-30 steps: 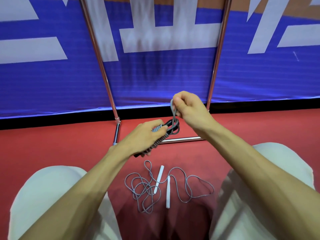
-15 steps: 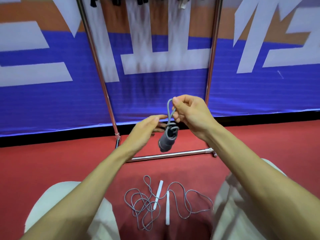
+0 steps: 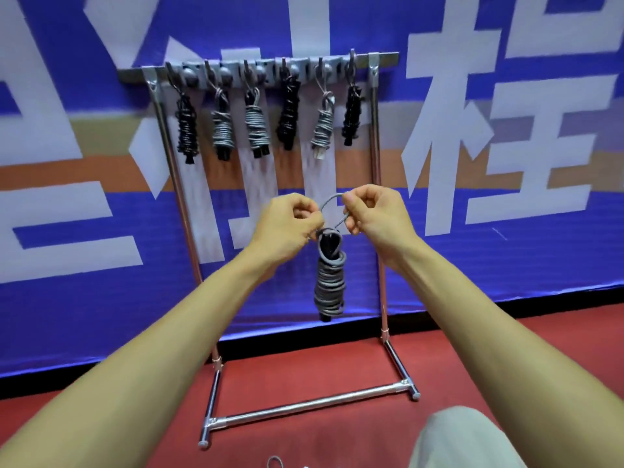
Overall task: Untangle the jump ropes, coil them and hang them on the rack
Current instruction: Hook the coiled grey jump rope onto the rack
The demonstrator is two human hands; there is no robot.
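We're holding both hands close together, left hand [image 3: 290, 224] and right hand [image 3: 374, 217] each pinching one side of the grey loop [image 3: 332, 202] that runs between them. The coiled jump rope [image 3: 329, 285] dangles right below our hands. Above them, the rack [image 3: 133, 76] has six coiled ropes [image 3: 256, 128] on its hooks.

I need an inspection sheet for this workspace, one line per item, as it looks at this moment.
Surface: red floor, the rack stands on it.
Job's things: grey coiled rope hangs by its loop between the hands; six coiled bundles hang on the rack hooks.
Clutter: part of a loose rope on the floor, bottom edge.
Hands: left hand and right hand each pinch the loop.
Cables: nothing seen.
Surroundings: blue banner with white characters behind the rack.
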